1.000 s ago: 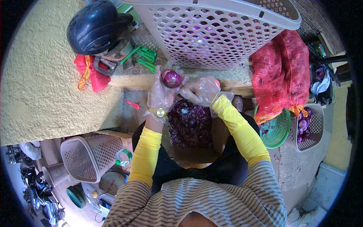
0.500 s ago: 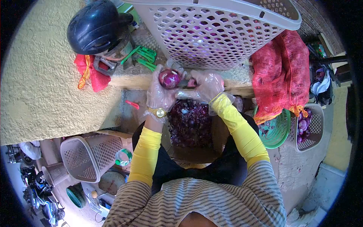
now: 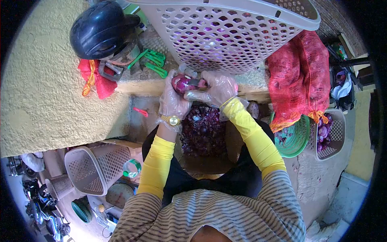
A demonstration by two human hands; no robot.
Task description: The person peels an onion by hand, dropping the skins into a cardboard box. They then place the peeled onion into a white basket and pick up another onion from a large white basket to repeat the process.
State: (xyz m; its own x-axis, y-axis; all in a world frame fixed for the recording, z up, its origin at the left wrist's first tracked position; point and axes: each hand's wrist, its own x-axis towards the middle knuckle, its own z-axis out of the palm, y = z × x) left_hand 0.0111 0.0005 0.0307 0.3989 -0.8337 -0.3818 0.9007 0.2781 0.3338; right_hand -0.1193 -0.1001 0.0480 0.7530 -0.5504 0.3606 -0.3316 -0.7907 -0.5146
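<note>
- The left hand [image 3: 174, 103], in a thin plastic glove, is closed round a red onion [image 3: 180, 84] just below the big perforated basket [image 3: 229, 34].
- The right hand [image 3: 217, 88], gloved too, grips what looks like a small knife [image 3: 196, 82] against the onion; the blade is hard to make out.
- The onion is likely firm, light and slick-skinned; best cupped round its middle.
- A heap of peelings [image 3: 203, 129] lies below the basket, in the lap.

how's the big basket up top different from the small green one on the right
The big beige plastic basket is far larger than the small round green plastic basket. The beige one sits up on the concrete ledge beyond the gloved hands; the green one sits lower, beside the red mesh sack. Both are perforated.
</note>
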